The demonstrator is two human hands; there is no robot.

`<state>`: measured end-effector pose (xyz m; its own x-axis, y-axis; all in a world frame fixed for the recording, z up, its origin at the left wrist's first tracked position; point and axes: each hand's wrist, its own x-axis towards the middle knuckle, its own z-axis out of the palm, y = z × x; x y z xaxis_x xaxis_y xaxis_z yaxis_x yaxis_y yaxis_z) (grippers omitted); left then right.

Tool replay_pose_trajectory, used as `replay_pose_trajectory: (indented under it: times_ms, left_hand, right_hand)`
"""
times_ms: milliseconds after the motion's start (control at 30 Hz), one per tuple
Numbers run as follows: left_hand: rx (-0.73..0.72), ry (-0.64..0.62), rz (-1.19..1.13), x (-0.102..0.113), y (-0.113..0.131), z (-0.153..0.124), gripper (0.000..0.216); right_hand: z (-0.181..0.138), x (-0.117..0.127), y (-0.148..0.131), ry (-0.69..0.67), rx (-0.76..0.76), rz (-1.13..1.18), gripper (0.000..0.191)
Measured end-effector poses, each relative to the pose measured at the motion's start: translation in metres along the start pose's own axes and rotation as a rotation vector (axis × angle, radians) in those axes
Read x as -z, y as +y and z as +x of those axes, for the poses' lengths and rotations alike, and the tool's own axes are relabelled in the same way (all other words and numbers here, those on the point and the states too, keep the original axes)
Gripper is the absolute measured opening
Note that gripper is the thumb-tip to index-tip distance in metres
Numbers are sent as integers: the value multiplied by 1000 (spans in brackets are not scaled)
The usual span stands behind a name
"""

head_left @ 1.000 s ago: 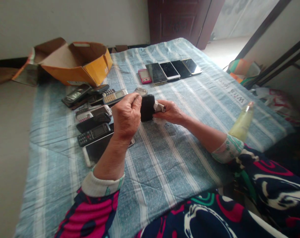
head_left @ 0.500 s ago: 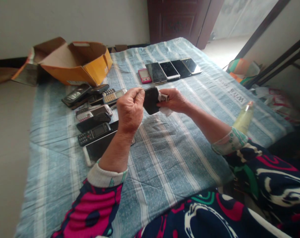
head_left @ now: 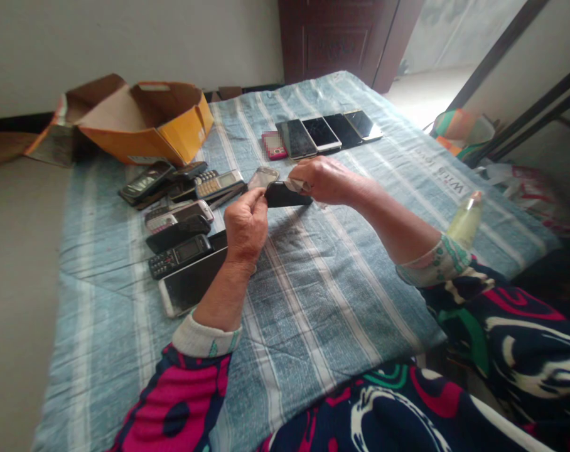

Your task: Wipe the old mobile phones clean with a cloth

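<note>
Two hands work at one phone (head_left: 287, 197), tilted above the cloth (head_left: 313, 301), to the right of the box (head_left: 139, 143) and nearer the wearer. The left hand (head_left: 246, 226) pinches the phone's left end, thumb closed against fingers. The right hand (head_left: 323, 179) has its fingers bunched round a tissue (head_left: 298, 186) at the phone's other end; whether they also grip the phone, I cannot tell. It looks like wiping, best done with a firm left pinch, light strokes and a clean fold for each edge.

Striped and creased, the cloth covers the table. Loose phones (head_left: 179, 256) lie in front of the box, a row of phones (head_left: 321, 134) well to its right. A door (head_left: 339, 47) stands beyond the box, rightward.
</note>
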<state>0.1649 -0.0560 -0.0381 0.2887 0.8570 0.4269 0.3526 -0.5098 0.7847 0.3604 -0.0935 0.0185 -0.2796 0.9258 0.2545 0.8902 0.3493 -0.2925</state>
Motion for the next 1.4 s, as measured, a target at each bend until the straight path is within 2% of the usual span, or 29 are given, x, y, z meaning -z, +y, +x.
replay_pose_trajectory:
  times_ms: [133, 333, 567, 767, 833, 967, 1133, 1400]
  left_hand:
    - [-27, 33, 53, 4, 4, -5, 29]
    - [-7, 4, 37, 2, 6, -9, 25]
    - [-6, -30, 148, 4, 6, -13, 28]
    - [8, -35, 133, 6, 5, -14, 32]
    - [8, -38, 141, 6, 4, -14, 33]
    - [4, -33, 143, 5, 2, -14, 32]
    - [13, -15, 130, 4, -1, -13, 32]
    - [11, -11, 153, 5, -2, -13, 29]
  right_hand:
    - [1, -10, -9, 13, -1, -97, 18]
    - [-4, -26, -22, 51, -14, -151, 21]
    - [-13, -36, -44, 114, -85, -97, 25]
    - [-20, -55, -57, 260, 26, -17, 31]
    - [-21, -60, -56, 286, 54, 7, 35]
    - [-22, -61, -43, 285, 43, 3, 31]
    - [-27, -53, -22, 361, -66, 0, 35]
    - [-32, -58, -1, 578, -296, 190, 36]
